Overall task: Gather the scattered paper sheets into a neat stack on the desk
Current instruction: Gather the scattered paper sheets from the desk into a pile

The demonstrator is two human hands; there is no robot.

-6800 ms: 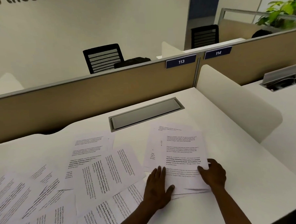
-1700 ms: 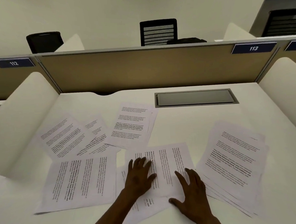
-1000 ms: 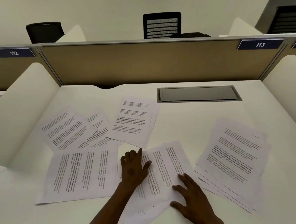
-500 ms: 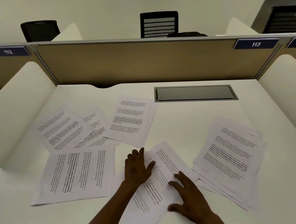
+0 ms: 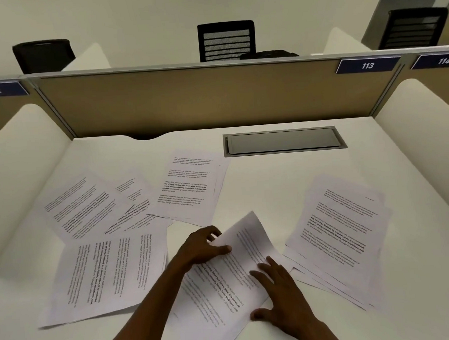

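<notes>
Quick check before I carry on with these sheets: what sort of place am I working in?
Most likely an open-plan office or study hall with numbered desk bays. The tan partition carries number plates such as 113, white side dividers fence off the desk, and mesh office chairs stand beyond.

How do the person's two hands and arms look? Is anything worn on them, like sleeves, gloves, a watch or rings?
Both forearms are bare as far as the picture shows; no sleeve is in view. The left hand and the right hand wear no gloves. No watch, bracelet or ring shows on the visible wrists and fingers. No markings or cables show either.
</notes>
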